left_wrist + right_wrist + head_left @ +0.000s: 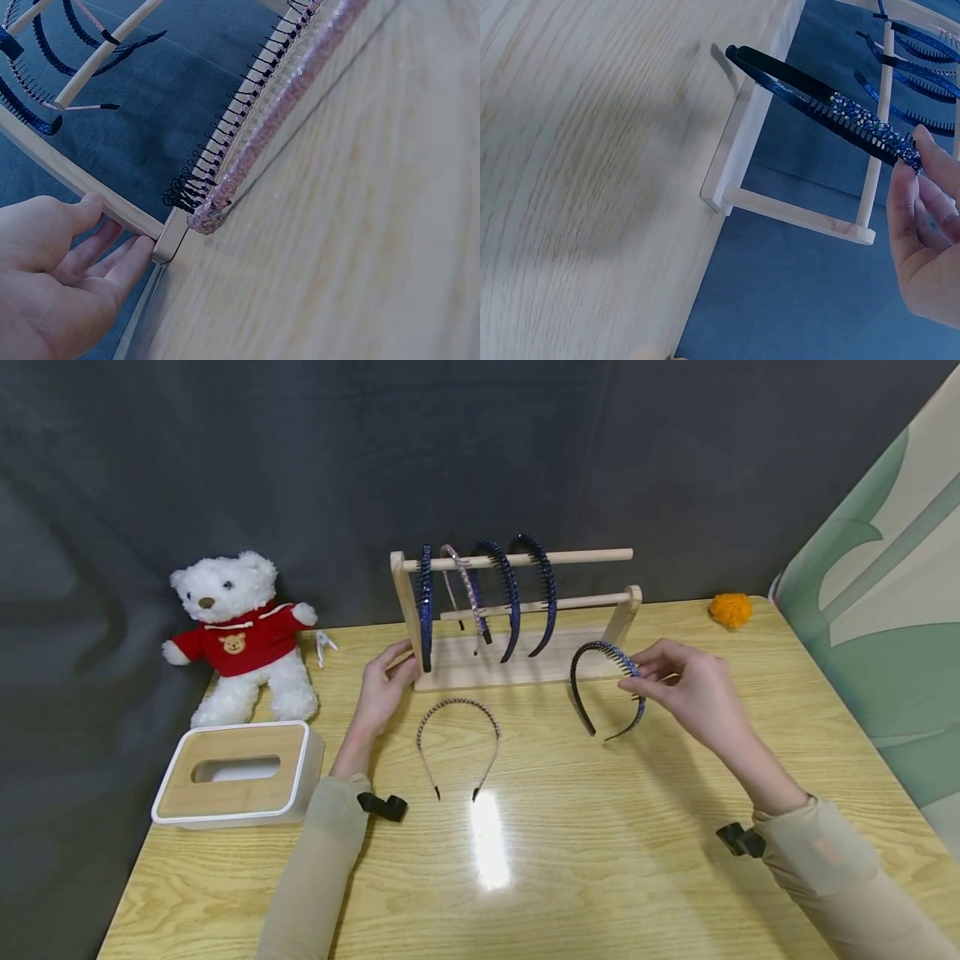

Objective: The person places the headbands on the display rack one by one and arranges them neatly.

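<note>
In the head view my right hand (693,681) pinches a dark blue, glittery toothed headband (636,672) between thumb and fingers, off the table at the rack's right front. The right wrist view shows the headband's sparkling part (870,127) at my fingertips. My left hand (386,685) holds the lower left end of a wooden rack (517,672), thumb and fingers about its side post (112,202). On the rack's bars hang several dark blue headbands (508,602) and a pink one (465,581). Another pink headband (459,702) lies on the table before the rack.
At the left a white teddy bear in a red sweater (243,643) sits behind a tissue box (232,806) with a wooden lid. A small white clip-like object (324,647) lies beside the bear. An orange fuzzy ball (730,609) is at the back right.
</note>
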